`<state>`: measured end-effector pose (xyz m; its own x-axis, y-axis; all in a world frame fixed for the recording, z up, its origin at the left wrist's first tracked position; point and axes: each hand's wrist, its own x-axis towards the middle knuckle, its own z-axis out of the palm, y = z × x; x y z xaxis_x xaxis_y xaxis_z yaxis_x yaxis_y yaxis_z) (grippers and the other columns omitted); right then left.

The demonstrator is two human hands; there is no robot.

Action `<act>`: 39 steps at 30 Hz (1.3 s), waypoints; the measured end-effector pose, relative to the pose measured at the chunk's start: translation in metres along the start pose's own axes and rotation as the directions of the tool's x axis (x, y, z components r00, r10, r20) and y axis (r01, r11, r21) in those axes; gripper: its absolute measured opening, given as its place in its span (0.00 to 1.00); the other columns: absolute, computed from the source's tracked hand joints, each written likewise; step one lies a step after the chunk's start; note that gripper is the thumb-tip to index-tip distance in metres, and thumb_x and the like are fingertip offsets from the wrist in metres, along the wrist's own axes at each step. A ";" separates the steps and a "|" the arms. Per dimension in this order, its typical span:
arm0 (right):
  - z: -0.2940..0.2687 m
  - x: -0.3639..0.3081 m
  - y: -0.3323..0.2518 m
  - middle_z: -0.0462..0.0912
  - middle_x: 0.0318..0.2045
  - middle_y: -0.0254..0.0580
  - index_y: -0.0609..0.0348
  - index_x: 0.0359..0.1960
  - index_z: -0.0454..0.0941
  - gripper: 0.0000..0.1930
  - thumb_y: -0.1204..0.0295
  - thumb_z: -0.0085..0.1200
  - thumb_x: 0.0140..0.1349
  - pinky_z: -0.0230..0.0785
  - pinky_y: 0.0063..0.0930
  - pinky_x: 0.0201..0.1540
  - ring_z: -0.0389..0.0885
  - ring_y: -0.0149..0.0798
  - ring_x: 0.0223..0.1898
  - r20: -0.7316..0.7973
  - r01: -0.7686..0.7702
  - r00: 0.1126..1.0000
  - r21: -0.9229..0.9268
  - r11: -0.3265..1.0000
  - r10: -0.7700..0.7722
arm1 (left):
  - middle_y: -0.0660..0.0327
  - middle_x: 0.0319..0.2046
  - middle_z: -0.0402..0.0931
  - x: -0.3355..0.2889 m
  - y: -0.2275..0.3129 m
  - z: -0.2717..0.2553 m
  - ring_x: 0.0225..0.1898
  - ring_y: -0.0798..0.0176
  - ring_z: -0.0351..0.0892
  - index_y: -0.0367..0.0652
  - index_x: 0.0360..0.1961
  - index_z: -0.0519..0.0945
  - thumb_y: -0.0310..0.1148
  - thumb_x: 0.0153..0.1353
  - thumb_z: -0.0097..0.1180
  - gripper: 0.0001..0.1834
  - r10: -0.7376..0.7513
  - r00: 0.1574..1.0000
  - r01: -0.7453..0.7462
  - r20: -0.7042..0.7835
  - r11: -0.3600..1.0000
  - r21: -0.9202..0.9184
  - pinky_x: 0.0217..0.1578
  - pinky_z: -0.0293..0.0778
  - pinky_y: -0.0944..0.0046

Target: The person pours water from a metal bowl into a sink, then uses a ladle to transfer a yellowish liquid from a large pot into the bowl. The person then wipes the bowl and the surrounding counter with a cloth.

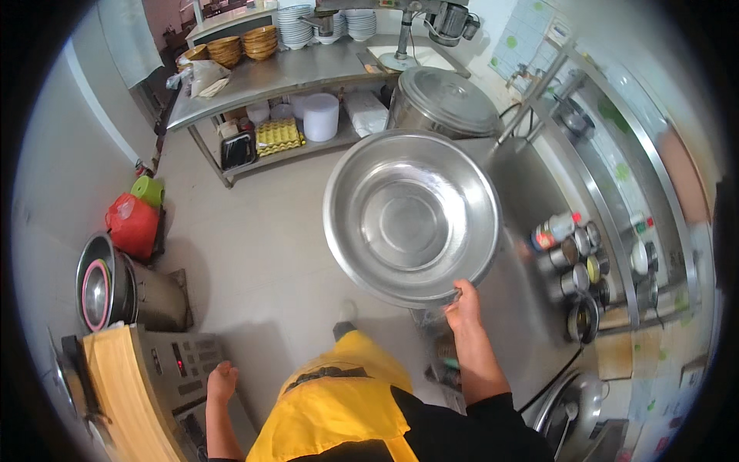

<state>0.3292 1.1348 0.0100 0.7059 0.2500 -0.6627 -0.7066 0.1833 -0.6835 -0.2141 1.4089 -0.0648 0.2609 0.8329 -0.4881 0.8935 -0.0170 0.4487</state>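
My right hand (463, 306) grips the near rim of a wide stainless-steel basin (410, 227), thumb over the edge and fingers beneath. The basin is tilted toward me, and its shiny inside shows nothing in it. It hangs over the floor and the edge of the steel worktop on the right. My left hand (223, 380) hangs low at my left side, fingers curled in, with nothing visible in it. Closest to that hand is a grey appliance (192, 362) with a button panel and a red display.
A steel table (285, 75) with stacked bowls stands at the back. Beside it is a large lidded pot (446, 100). Seasoning tins and a bottle (556, 230) line the right worktop (516, 308). A red bag (132, 225) and nested basins (98, 285) stand along the left wall.
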 end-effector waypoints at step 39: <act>0.371 0.596 -0.396 0.77 0.54 0.56 0.61 0.60 0.71 0.24 0.63 0.51 0.65 0.66 0.42 0.58 0.75 0.54 0.56 0.179 0.110 0.740 -0.983 -0.146 -0.648 | 0.47 0.44 0.81 0.598 0.545 -0.094 0.47 0.44 0.79 0.38 0.52 0.77 0.45 0.60 0.55 0.25 0.124 0.984 -0.154 0.130 0.955 0.252 0.49 0.74 0.52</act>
<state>1.0113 1.5635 -0.0008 0.9716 0.2366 0.0070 0.2294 -0.9340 -0.2740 0.3945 1.9500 -0.0414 0.4151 0.7454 -0.5215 0.9056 -0.2837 0.3153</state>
